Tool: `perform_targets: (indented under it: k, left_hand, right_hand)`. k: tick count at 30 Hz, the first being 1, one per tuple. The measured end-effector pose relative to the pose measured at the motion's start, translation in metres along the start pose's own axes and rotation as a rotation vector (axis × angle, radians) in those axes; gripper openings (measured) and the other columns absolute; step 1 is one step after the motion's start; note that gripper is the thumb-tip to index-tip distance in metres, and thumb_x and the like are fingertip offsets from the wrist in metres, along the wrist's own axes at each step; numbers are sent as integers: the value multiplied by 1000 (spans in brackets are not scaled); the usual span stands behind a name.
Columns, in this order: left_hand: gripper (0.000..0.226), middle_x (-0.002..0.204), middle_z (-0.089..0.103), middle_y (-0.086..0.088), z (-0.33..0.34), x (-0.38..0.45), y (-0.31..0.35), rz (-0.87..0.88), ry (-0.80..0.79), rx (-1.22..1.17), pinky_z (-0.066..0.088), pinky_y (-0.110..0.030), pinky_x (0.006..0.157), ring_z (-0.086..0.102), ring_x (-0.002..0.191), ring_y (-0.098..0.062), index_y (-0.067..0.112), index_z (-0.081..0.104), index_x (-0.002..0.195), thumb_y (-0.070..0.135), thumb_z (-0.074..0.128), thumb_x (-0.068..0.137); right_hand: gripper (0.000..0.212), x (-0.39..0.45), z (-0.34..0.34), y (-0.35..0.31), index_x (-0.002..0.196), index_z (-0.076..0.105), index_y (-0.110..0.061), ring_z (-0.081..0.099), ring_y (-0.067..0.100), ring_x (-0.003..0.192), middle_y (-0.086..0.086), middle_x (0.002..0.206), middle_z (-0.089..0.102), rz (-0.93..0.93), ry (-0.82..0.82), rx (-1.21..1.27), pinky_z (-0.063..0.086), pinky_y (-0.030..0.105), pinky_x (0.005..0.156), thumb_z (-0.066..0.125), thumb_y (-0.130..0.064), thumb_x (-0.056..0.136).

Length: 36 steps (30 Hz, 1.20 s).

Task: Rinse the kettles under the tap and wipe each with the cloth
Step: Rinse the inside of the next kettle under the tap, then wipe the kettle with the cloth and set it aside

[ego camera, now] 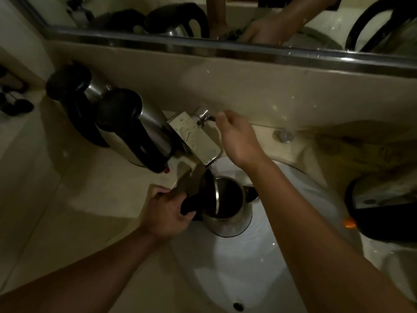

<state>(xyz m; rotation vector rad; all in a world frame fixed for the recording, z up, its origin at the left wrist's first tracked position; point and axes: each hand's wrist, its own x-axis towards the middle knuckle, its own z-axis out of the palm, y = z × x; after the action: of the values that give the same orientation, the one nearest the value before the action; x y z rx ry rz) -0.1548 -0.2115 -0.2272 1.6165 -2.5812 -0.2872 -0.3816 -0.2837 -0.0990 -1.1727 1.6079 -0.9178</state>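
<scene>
1. Head view: the left hand [165, 213] grips the black handle of a small stainless-steel kettle with its black lid flipped open [228, 211], held in the white oval basin [259, 279] at 6 o'clock of the flat chrome tap spout [195, 138].
2. The right hand [237, 136] reaches the slim chrome tap lever [204, 118]; its fingers look curled at it, though the actual grip is hidden.
3. Rinsing seems the step in hand; no stream is visible.
4. Next calls for working the lever, kettle mouth under the spout.
5. Two tall steel kettles with black handles [126, 129] wait on the cream tabletop [67, 199] at 9 o'clock.
</scene>
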Motion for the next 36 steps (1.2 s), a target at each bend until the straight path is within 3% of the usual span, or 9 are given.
perform_targets:
  k: [5, 7, 10, 18, 21, 25, 28, 31, 36]
  left_hand:
    - [25, 55, 60, 7, -5, 1, 4, -38, -24, -7, 32, -30, 81, 61, 59, -19, 25, 59, 67, 49, 65, 67]
    - [25, 56, 63, 4, -10, 0, 8, -21, -63, -10, 32, -31, 79, 64, 59, -21, 24, 63, 67, 48, 60, 69]
    - [45, 78, 75, -7, -19, -4, 7, 16, -108, 9, 33, -31, 77, 72, 72, -26, 16, 77, 89, 48, 50, 73]
    - [32, 49, 62, -1, -23, -4, 9, -7, -149, -6, 31, -35, 76, 65, 59, -24, 23, 74, 80, 42, 68, 56]
    - [24, 48, 61, 1, -28, -3, 11, -1, -133, -8, 28, -35, 74, 64, 56, -22, 25, 71, 72, 44, 72, 57]
    - [14, 63, 64, 3, -23, -7, 13, -80, -260, -142, 33, -34, 73, 68, 68, -26, 24, 67, 68, 34, 67, 58]
    - [25, 87, 72, -4, -28, -16, 40, -249, -383, -477, 50, -36, 76, 70, 85, -32, 21, 75, 92, 22, 72, 68]
    - [43, 98, 72, -14, -34, -37, 82, -495, -563, -887, 46, -31, 81, 68, 98, -29, 5, 73, 110, 6, 83, 68]
    - [46, 86, 76, -12, -8, -53, 104, -714, -639, -1018, 53, -40, 83, 69, 83, -25, 11, 74, 81, 48, 89, 58]
  right_hand:
    - [40, -57, -2, 11, 145, 58, -23, 52, 10, 137, -7, 147, 59, -36, 41, -74, 39, 29, 112, 48, -38, 109]
    - [35, -103, 6, 13, 132, 67, -15, 57, 19, 127, 2, 136, 63, -308, 241, -262, 45, 36, 108, 53, -23, 101]
    - [44, -156, 35, 35, 131, 69, -13, 51, 33, 140, 10, 144, 60, -499, 123, -718, 39, 50, 117, 59, -26, 89]
    - [69, -168, 48, 69, 152, 49, -27, 31, 42, 156, 12, 164, 43, 125, -38, -949, 16, 68, 122, 55, -44, 85]
    - [73, -169, 29, 63, 166, 17, -36, 0, 33, 164, 4, 177, 9, 221, -150, -809, 1, 56, 130, 50, -38, 101]
    - [60, -196, 1, 50, 161, 36, -37, 24, 18, 159, -4, 171, 29, 280, 211, -404, 22, 38, 130, 55, -33, 104]
    - [48, -224, -22, 45, 151, 54, -30, 45, 16, 147, -5, 160, 46, 410, 441, -229, 36, 28, 118, 58, -27, 103]
    - [34, -256, -48, 54, 132, 70, -21, 64, 22, 122, 1, 136, 67, 549, 666, -141, 51, 36, 106, 58, -24, 100]
    - [23, -306, -104, 81, 71, 64, -13, 62, 34, 75, 11, 76, 65, 828, 1141, 12, 53, 41, 74, 53, -11, 91]
